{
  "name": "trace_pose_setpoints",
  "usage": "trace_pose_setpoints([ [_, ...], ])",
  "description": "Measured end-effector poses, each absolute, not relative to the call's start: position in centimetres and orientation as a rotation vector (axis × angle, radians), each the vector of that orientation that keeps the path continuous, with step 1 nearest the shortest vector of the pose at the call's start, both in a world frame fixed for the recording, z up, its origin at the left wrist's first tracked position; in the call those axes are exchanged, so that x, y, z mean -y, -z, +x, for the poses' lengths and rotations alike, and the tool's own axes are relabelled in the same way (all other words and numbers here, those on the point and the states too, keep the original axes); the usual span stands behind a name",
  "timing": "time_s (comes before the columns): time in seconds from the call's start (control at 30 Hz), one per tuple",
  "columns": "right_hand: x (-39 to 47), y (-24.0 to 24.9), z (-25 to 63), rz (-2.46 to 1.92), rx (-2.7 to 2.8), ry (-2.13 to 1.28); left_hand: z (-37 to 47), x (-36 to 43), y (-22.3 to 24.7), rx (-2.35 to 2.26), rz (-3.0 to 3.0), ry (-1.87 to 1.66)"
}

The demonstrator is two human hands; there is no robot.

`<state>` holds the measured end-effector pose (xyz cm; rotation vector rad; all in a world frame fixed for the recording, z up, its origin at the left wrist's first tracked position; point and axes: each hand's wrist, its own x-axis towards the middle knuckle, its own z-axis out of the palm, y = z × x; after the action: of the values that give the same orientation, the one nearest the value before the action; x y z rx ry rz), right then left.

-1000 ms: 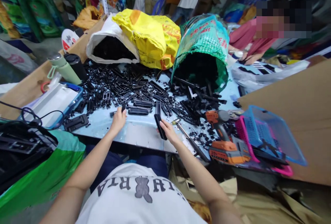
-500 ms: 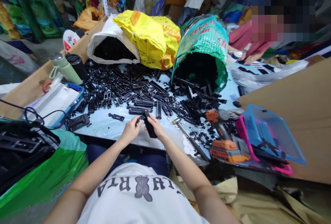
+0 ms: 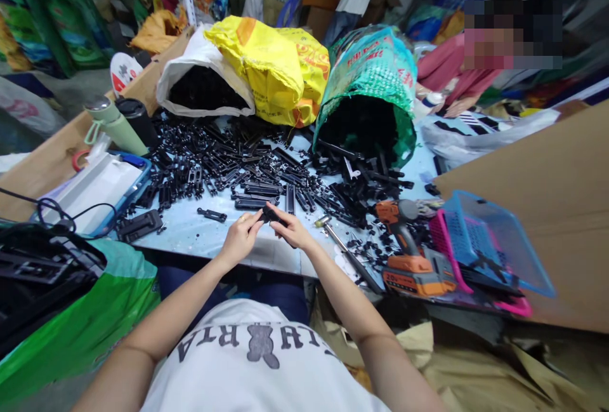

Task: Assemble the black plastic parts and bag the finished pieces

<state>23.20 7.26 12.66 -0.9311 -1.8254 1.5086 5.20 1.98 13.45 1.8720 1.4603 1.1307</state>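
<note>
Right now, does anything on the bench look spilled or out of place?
Possibly: black parts lie loose across the bench before the open green sack, as if tipped out. The hammer lies among small bits, its handle near the edge.

Holds a black part (image 3: 269,214) near the middle of the frame, with left hand (image 3: 239,237) and right hand (image 3: 294,232) close together. Faces a heap of black pieces (image 3: 228,155) below a yellow sack (image 3: 266,63), with a hammer (image 3: 349,254) and orange drill (image 3: 404,259) right of centre, a green flask (image 3: 118,126) at left.
</note>
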Motion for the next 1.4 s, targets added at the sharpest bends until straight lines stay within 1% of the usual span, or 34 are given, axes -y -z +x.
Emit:
trace_pose_setpoints([
  [0.07,-7.2,-13.1,23.1,-0.945,1.897,-1.431,5.9,-1.8,-13.5,-1.476,1.848,-1.204],
  [0.23,-6.1,-13.3,21.6,-0.979,1.796,-1.281,7.8,-2.1,-14.2,-1.594,1.681,-1.542],
  [0.3,-5.5,-13.2,21.1,-0.990,1.822,-1.201,7.7,-2.5,-14.6,-1.545,1.703,-1.572],
  [0.4,-4.8,-13.0,20.7,-1.026,1.885,-1.089,6.9,-3.1,-14.4,-1.408,1.787,-1.496],
  [0.47,-4.8,-12.6,20.6,-1.056,1.939,-1.040,6.6,-3.0,-13.4,-1.430,1.741,-1.428],
  [0.6,-8.0,-11.5,22.0,-1.136,2.305,-0.917,6.4,-1.6,-9.9,-1.751,1.507,-1.208],
  [0.63,-9.5,-11.3,22.9,-1.205,2.364,-0.831,6.2,-1.3,-9.2,-1.822,1.551,-1.133],
  [0.7,-13.3,-11.4,25.1,-1.439,2.333,-0.572,5.7,-1.1,-8.4,-1.843,1.829,-0.935],
  [0.8,-19.3,-12.2,28.7,-1.838,2.163,-0.117,5.1,-2.1,-8.3,-1.567,2.294,-0.537],
  [0.87,-22.7,-13.0,30.5,-2.013,2.121,0.109,5.2,-3.0,-8.4,-1.413,2.435,-0.317],
  [0.97,-26.2,-14.1,32.3,-2.197,1.984,0.320,5.4,-3.5,-8.4,-1.433,2.522,-0.191],
  [1.03,-27.6,-14.7,32.9,-2.267,1.931,0.291,5.5,-3.4,-8.2,-1.499,2.545,-0.169],
  [1.13,-28.7,-15.5,33.2,-2.252,2.013,0.141,5.1,-2.8,-8.0,-1.567,2.528,-0.131],
  [1.23,-28.2,-16.8,33.4,-2.200,2.004,0.137,4.3,-2.5,-7.8,-1.648,2.396,-0.183],
  [1.27,-27.4,-17.3,33.5,-2.155,1.956,0.145,4.1,-2.6,-7.8,-1.665,2.318,-0.271],
  [1.33,-24.7,-18.0,33.7,-1.989,1.845,0.080,3.7,-2.9,-7.9,-1.655,2.086,-0.572],
  [1.4,-20.4,-18.2,33.6,-1.760,1.785,-0.167,3.7,-3.8,-8.5,-1.567,1.681,-0.942],
])
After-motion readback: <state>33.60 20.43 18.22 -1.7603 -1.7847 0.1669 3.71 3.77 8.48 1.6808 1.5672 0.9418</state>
